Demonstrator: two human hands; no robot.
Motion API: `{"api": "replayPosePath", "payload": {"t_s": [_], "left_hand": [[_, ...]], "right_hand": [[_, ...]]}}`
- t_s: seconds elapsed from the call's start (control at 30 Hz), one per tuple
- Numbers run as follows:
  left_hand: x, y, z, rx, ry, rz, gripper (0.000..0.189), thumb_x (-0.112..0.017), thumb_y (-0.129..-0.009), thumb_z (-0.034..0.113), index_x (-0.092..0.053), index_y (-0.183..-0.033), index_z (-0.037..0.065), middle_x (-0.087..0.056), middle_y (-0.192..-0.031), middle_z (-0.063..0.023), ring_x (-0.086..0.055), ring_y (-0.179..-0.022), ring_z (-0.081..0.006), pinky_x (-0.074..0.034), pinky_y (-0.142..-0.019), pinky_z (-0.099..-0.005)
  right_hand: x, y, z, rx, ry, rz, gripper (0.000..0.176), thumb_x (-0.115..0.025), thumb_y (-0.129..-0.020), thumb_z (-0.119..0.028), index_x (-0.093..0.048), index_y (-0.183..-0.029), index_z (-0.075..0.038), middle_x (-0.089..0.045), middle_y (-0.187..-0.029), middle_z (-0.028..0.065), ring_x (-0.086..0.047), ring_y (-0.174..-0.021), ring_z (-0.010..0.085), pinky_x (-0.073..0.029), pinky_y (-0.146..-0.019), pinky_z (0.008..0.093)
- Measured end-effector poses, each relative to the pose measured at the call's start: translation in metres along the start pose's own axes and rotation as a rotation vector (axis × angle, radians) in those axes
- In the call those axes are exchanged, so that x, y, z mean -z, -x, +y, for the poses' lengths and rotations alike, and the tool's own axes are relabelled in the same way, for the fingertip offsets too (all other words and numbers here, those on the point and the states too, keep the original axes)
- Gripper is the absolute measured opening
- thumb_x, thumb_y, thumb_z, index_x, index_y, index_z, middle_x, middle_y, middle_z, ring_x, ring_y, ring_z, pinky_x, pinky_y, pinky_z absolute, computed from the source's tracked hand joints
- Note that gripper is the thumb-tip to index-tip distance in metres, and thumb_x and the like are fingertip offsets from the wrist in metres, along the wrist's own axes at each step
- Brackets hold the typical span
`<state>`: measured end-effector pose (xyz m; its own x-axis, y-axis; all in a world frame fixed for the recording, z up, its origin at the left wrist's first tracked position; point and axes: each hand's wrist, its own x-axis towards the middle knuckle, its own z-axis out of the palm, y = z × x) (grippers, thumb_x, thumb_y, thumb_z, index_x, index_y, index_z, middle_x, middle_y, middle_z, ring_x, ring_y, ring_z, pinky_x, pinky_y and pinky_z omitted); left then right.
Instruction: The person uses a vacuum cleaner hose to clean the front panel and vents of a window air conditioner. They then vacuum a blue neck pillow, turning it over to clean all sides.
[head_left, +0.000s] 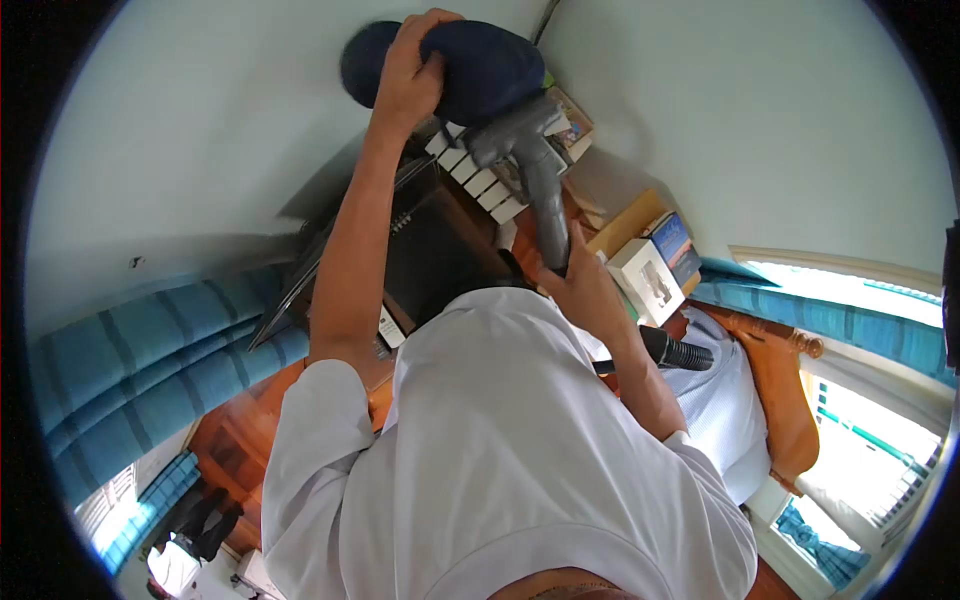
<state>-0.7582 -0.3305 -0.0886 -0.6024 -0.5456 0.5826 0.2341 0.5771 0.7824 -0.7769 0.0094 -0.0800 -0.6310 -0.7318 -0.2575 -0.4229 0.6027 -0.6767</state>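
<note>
At the top of the view my left hand (412, 85) is closed on a navy blue cap (485, 72), held up near the wall. Dark blue fabric shows on both sides of the hand. My right hand (592, 295) grips the lower end of a grey vacuum cleaner nozzle (545, 190). The wide head of the nozzle is right at the cap's lower edge. A black ribbed hose (685, 352) comes out beside my right forearm.
Beyond the nozzle is a row of white boxes or books (480, 180). A black bag or case (440, 245) lies under my left arm. To the right stand a white box (645, 282) and a blue book (675, 245), near a wooden bed frame (780, 390). Blue checked curtains (160, 340) hang left.
</note>
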Motion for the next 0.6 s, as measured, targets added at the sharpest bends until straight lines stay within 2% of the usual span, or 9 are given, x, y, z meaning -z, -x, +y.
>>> {"api": "replayPosePath", "payload": {"t_s": [0.1, 0.13, 0.23, 0.3, 0.37, 0.43, 0.5, 0.57, 0.6], "left_hand": [[0.016, -0.011, 0.005, 0.084, 0.028, -0.019, 0.055, -0.039, -0.087, -0.015, -0.06, -0.134, 0.006, -0.072, -0.117, -0.0124, -0.068, -0.115, -0.0265, -0.048, -0.105, -0.0352], [0.016, -0.016, 0.004, 0.066, -0.023, 0.015, 0.051, -0.043, -0.091, -0.01, -0.059, -0.136, 0.005, -0.073, -0.116, -0.0135, -0.07, -0.111, -0.0296, -0.049, -0.104, -0.0372], [0.014, -0.021, 0.019, 0.057, -0.212, 0.017, 0.046, -0.047, -0.094, -0.006, -0.057, -0.138, 0.004, -0.073, -0.118, -0.0163, -0.07, -0.111, -0.029, -0.049, -0.103, -0.0383], [0.012, -0.02, 0.014, 0.044, -0.212, -0.044, 0.045, -0.049, -0.094, -0.005, -0.057, -0.138, 0.003, -0.072, -0.12, -0.0171, -0.069, -0.113, -0.0295, -0.049, -0.104, -0.0387], [0.001, -0.016, 0.009, 0.027, -0.205, -0.108, 0.043, -0.051, -0.095, -0.004, -0.056, -0.138, 0.002, -0.071, -0.122, -0.0178, -0.068, -0.115, -0.03, -0.048, -0.104, -0.0392], [-0.009, -0.012, 0.006, 0.038, -0.095, -0.014, 0.042, -0.05, -0.096, -0.003, -0.056, -0.137, 0.0, -0.07, -0.124, -0.0173, -0.067, -0.117, -0.03, -0.047, -0.105, -0.039], [-0.012, -0.014, 0.009, 0.048, -0.045, 0.018, 0.04, -0.05, -0.099, -0.001, -0.056, -0.138, -0.001, -0.069, -0.126, -0.0181, -0.066, -0.118, -0.0302, -0.046, -0.106, -0.0395], [-0.014, -0.013, 0.018, 0.068, -0.009, 0.074, 0.038, -0.05, -0.101, 0.002, -0.056, -0.138, -0.002, -0.069, -0.127, -0.0188, -0.065, -0.118, -0.0305, -0.045, -0.107, -0.04], [-0.017, -0.013, 0.03, 0.15, -0.063, 0.219, 0.037, -0.051, -0.104, 0.006, -0.056, -0.139, -0.003, -0.068, -0.128, -0.0192, -0.065, -0.118, -0.0303, -0.045, -0.107, -0.0402]], "right_hand": [[-0.015, 0.017, 0.019, -0.075, 0.09, -0.129, 0.065, -0.069, -0.09, -0.024, -0.042, -0.14, 0.009, -0.068, -0.086, 0.0377, -0.07, -0.087, 0.0537, -0.053, -0.081, 0.0565], [-0.014, 0.021, 0.017, -0.103, 0.071, -0.105, 0.063, -0.068, -0.091, -0.024, -0.043, -0.139, 0.007, -0.068, -0.087, 0.037, -0.07, -0.087, 0.0533, -0.053, -0.081, 0.0565], [0.02, 0.023, -0.024, -0.08, 0.053, 0.041, 0.056, -0.067, -0.093, -0.023, -0.045, -0.136, 0.004, -0.069, -0.089, 0.0355, -0.069, -0.086, 0.0533, -0.054, -0.079, 0.0558], [0.057, 0.019, -0.073, -0.116, -0.245, 0.211, 0.055, -0.067, -0.093, -0.023, -0.045, -0.136, 0.003, -0.069, -0.088, 0.0345, -0.07, -0.084, 0.0523, -0.054, -0.078, 0.0551], [0.065, 0.013, -0.081, -0.068, -0.258, 0.232, 0.058, -0.068, -0.093, -0.023, -0.044, -0.138, 0.005, -0.069, -0.087, 0.0341, -0.07, -0.083, 0.051, -0.054, -0.077, 0.0543], [0.057, 0.007, -0.074, -0.004, -0.262, 0.244, 0.062, -0.069, -0.092, -0.023, -0.044, -0.14, 0.007, -0.069, -0.085, 0.0336, -0.071, -0.082, 0.0496, -0.054, -0.076, 0.0535], [0.025, -0.003, -0.044, -0.018, -0.142, 0.072, 0.07, -0.07, -0.091, -0.023, -0.039, -0.144, 0.011, -0.069, -0.087, 0.0333, -0.071, -0.082, 0.0481, -0.054, -0.075, 0.0527], [0.01, -0.004, -0.035, -0.028, -0.124, 0.056, 0.076, -0.07, -0.09, -0.022, -0.035, -0.148, 0.013, -0.069, -0.087, 0.0345, -0.071, -0.083, 0.0492, -0.054, -0.076, 0.0527], [-0.002, -0.006, -0.019, -0.033, -0.087, 0.029, 0.076, -0.07, -0.09, -0.022, -0.034, -0.148, 0.011, -0.069, -0.087, 0.0347, -0.07, -0.084, 0.05, -0.054, -0.078, 0.0531]]}}
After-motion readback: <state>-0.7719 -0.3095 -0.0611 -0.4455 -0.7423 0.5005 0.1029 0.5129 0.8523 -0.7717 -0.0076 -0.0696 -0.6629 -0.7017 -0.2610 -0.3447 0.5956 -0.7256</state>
